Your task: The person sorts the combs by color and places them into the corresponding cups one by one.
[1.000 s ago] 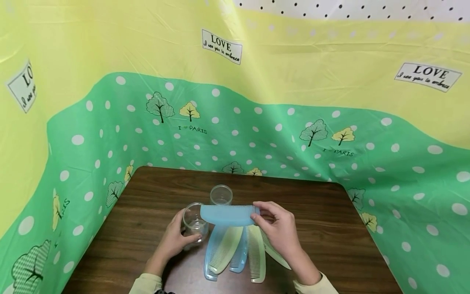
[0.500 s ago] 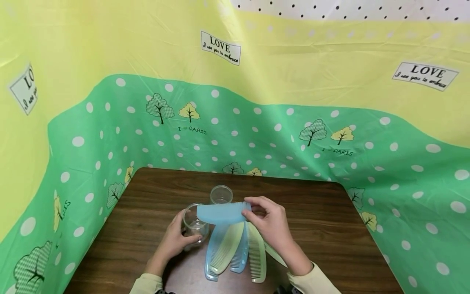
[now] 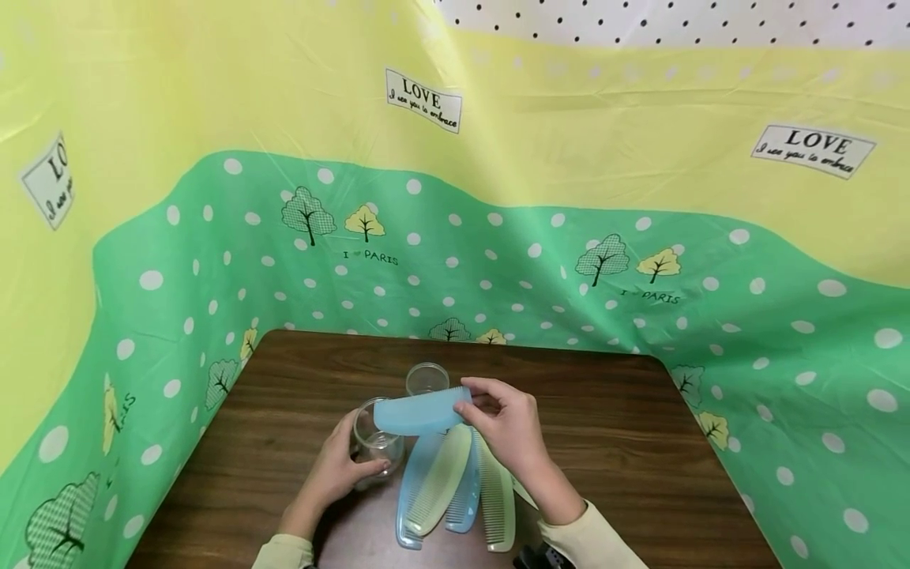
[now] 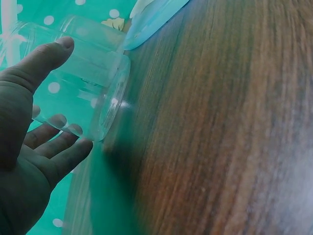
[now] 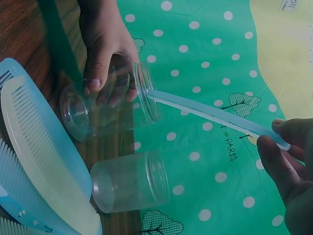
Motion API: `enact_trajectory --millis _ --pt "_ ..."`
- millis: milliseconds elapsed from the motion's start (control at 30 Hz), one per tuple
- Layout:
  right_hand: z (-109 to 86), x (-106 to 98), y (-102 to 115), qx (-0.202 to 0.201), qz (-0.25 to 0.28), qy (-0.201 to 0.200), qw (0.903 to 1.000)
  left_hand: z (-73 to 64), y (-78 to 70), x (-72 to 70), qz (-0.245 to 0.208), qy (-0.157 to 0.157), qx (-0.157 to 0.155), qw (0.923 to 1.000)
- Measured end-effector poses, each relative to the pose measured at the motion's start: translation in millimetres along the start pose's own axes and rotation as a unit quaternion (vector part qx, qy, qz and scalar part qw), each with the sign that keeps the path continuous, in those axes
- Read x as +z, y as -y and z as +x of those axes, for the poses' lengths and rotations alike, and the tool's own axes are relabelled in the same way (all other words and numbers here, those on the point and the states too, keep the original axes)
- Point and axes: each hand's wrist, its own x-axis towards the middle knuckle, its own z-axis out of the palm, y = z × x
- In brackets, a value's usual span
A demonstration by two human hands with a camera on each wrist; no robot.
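Note:
A clear jar is upright at the middle of the table, and my left hand grips it round the side. In the left wrist view, the thumb and fingers lie on opposite sides of the jar wall. My right hand pinches one end of a light blue comb between thumb and fingers. The comb's other end is at the jar's mouth; how far inside it reaches is hard to tell. Several blue and pale green combs lie fanned and overlapping under my right hand, one partly hidden by the forearm.
A second clear jar stands just behind the first, partly covered by the held comb in the head view. The brown wooden table ends at a green and yellow curtain that hangs around it.
My right hand has moved left with the blue comb, bringing its far end over the jar's mouth. The comb has tilted slightly. My left hand and its jar have stayed put.

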Motion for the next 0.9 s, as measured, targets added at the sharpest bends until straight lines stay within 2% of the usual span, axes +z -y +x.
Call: enact_trajectory --millis 233,500,900 --pt "5.6 4.9 -2.3 0.0 -0.021 -0.01 0.9997 -0.3 0.0 0.4 -0.006 0.004 0.0 1.0" --pt "12.4 11.6 -4.7 0.015 -0.001 0.001 0.9999 0.6 1.0 -0.5 -0.006 0.004 -0.001 1.0" --pt "18.3 25.1 -4.3 -0.01 -0.035 -0.008 0.9993 1.8 3.3 0.3 -0.012 0.007 0.009 0.9999"
